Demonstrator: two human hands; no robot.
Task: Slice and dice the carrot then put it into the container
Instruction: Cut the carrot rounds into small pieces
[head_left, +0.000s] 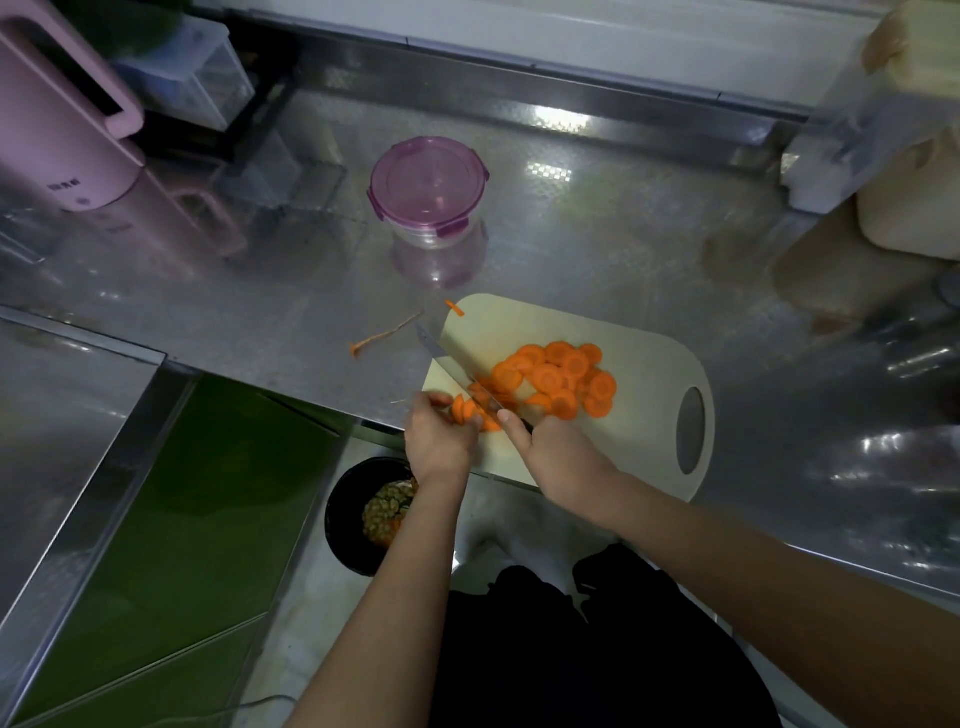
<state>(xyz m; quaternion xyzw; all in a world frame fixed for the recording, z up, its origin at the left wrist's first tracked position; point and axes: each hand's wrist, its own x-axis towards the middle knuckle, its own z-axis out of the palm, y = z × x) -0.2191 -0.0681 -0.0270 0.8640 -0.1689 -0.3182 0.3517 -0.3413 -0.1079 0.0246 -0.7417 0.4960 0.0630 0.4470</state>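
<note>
At far left a pink jug (67, 130) carries small pale lettering near its base, too blurred to read; no other writing shows. Below the worktop (260, 291) edge, a black bin (348, 540) on the floor holds what look like peelings. A trimmed carrot tail (387, 335) lies on the bare steel. Beyond it stands the container (428, 189), its purple lid on and apparently nothing inside.

The left hand (439, 441) has its grip curled round a small stack of carrot rounds (467, 410) at the near corner of the cutting board (639, 332), steadying them. The knife (454, 369) crosses that stack with its blade slanting up and left. Its handle is enclosed in the right hand (553, 457), whose grip is closed firmly round it. Further right, a heap of slices (561, 374) covers the board's middle.

Slicing looks finished and dicing barely begun. The lid must come off before any carrot goes in.
</note>
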